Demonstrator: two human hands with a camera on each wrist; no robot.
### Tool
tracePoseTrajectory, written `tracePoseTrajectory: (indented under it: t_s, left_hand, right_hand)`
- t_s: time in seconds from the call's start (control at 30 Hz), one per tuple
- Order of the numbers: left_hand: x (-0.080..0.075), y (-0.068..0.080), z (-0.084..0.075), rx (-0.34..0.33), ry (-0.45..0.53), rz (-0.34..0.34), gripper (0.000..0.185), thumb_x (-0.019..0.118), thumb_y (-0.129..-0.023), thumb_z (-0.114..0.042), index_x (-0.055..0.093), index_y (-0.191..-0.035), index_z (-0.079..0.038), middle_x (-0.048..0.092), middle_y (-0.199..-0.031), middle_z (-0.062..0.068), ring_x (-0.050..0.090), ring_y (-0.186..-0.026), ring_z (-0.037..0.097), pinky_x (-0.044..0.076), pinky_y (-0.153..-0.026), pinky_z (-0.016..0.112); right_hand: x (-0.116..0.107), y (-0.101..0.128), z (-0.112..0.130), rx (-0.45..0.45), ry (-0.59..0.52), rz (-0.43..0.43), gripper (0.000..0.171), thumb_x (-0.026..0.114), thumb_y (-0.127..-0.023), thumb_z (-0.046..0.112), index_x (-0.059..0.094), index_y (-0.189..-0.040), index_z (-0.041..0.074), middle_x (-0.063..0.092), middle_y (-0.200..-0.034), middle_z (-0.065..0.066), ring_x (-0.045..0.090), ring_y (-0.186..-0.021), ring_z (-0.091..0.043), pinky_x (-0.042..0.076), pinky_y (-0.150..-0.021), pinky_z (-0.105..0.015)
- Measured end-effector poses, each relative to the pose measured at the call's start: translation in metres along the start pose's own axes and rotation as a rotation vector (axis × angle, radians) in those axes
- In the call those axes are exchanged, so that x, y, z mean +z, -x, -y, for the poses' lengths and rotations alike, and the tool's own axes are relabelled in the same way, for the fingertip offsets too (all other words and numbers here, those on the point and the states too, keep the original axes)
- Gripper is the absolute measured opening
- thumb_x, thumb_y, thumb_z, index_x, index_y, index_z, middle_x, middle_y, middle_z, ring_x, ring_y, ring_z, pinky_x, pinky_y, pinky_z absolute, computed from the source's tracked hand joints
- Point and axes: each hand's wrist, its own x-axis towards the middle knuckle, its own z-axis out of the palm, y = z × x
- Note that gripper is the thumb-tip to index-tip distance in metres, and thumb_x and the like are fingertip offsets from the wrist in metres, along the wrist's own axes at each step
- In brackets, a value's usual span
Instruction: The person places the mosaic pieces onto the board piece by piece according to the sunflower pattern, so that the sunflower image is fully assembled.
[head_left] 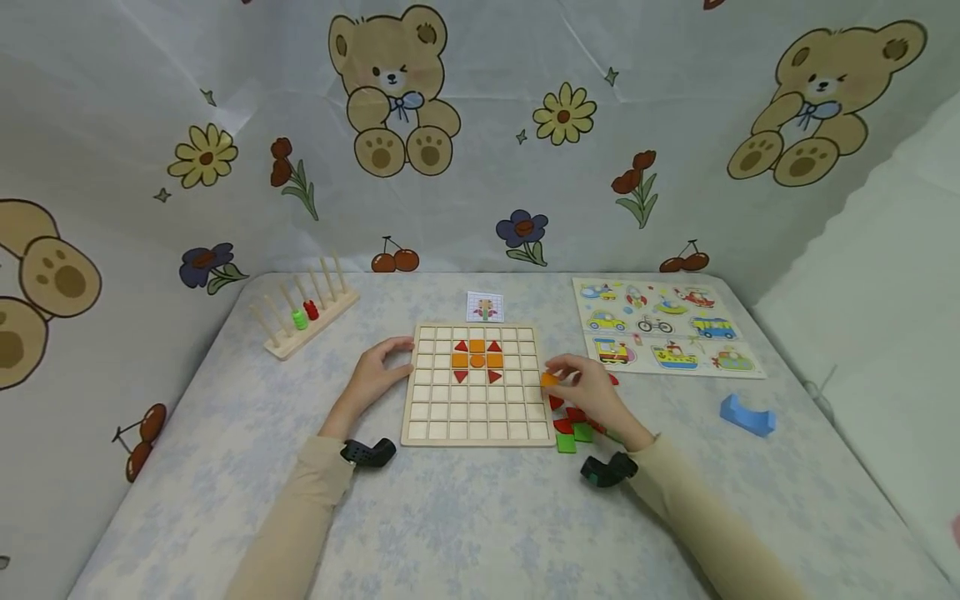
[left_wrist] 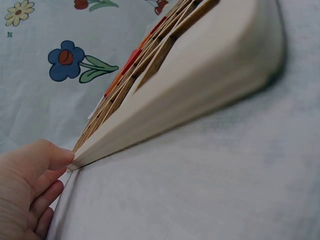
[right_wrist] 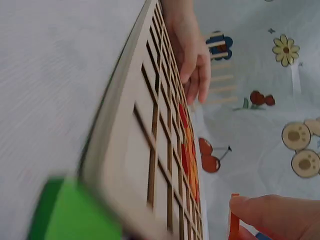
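Note:
A wooden grid board point(head_left: 480, 415) lies on the table, with red triangles point(head_left: 461, 346), orange squares point(head_left: 477, 346) and one orange circle point(head_left: 477, 361) set in its upper middle cells. At the board's left edge, my left hand point(head_left: 372, 375) rests with relaxed fingers, its thumb and fingertips touching the frame. My right hand point(head_left: 592, 390) pinches an orange tile point(head_left: 550, 379) between thumb and fingers, right by the board's right edge. The tile shows edge-on in the right wrist view. Beneath and beside this hand lie red pieces point(head_left: 562, 426) and green squares point(head_left: 566, 443), partly hidden by it.
A small pattern card point(head_left: 485, 307) lies behind the board. Back left stands a wooden peg rack point(head_left: 315, 323) with green and red beads. A picture puzzle board point(head_left: 667, 325) occupies the back right, with a blue curved block point(head_left: 747, 416) in front of it.

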Motion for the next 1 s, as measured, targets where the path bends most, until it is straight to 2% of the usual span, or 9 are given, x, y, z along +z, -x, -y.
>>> tracePoseTrajectory:
  t_s: [0.17, 0.3, 0.4, 0.63, 0.8, 1.0]
  left_hand:
    - [-0.002, -0.002, 0.001, -0.001, -0.01, -0.005, 0.047, 0.069, -0.088, -0.016, 0.055, -0.132, -0.011, 0.06, -0.128, 0.012, 0.045, -0.132, 0.027, 0.029, -0.116, 0.046]
    - [-0.003, -0.002, 0.002, 0.0, -0.005, -0.001, 0.047, 0.069, -0.088, -0.016, 0.055, -0.132, -0.01, 0.06, -0.128, 0.012, 0.046, -0.132, 0.027, 0.029, -0.116, 0.046]
    - [-0.002, -0.002, 0.001, 0.001, 0.004, -0.001, 0.047, 0.069, -0.087, -0.015, 0.055, -0.132, -0.01, 0.06, -0.128, 0.012, 0.046, -0.131, 0.027, 0.029, -0.116, 0.046]
    - [0.001, -0.002, -0.001, 0.001, 0.007, -0.001, 0.046, 0.069, -0.087, -0.013, 0.055, -0.132, -0.009, 0.061, -0.127, 0.013, 0.047, -0.13, 0.027, 0.03, -0.115, 0.046]
    - [0.001, -0.002, -0.002, -0.004, 0.005, -0.008, 0.046, 0.068, -0.087, -0.012, 0.056, -0.131, -0.009, 0.061, -0.127, 0.013, 0.048, -0.129, 0.027, 0.03, -0.115, 0.046]
    - [0.001, -0.002, -0.001, -0.006, 0.007, -0.003, 0.046, 0.068, -0.087, -0.013, 0.055, -0.132, -0.01, 0.061, -0.127, 0.012, 0.047, -0.13, 0.027, 0.03, -0.115, 0.046]
  right_hand:
    - [0.042, -0.031, 0.028, -0.093, -0.058, 0.07, 0.031, 0.074, -0.08, 0.007, 0.067, -0.11, 0.0, 0.07, -0.102, -0.014, 0.06, -0.087, -0.024, 0.05, -0.071, -0.025]
    - [0.068, -0.048, 0.038, -0.102, -0.072, 0.149, 0.03, 0.073, -0.081, 0.006, 0.067, -0.11, 0.002, 0.069, -0.104, -0.012, 0.059, -0.088, -0.021, 0.051, -0.075, -0.027]
    - [0.078, -0.054, 0.042, -0.102, -0.05, 0.189, 0.031, 0.072, -0.082, 0.004, 0.067, -0.112, 0.002, 0.068, -0.106, -0.011, 0.059, -0.089, -0.02, 0.051, -0.077, -0.028]
    - [0.084, -0.054, 0.043, -0.095, -0.007, 0.16, 0.031, 0.073, -0.081, 0.003, 0.067, -0.111, 0.003, 0.066, -0.104, -0.01, 0.055, -0.084, -0.017, 0.049, -0.074, -0.027]
    - [0.082, -0.052, 0.043, -0.103, -0.026, 0.139, 0.03, 0.074, -0.08, 0.004, 0.067, -0.11, 0.003, 0.067, -0.103, -0.011, 0.057, -0.086, -0.02, 0.048, -0.075, -0.028]
    - [0.078, -0.05, 0.039, -0.106, -0.079, 0.139, 0.029, 0.07, -0.084, 0.004, 0.067, -0.112, 0.002, 0.067, -0.107, -0.012, 0.062, -0.095, -0.023, 0.052, -0.082, -0.031]
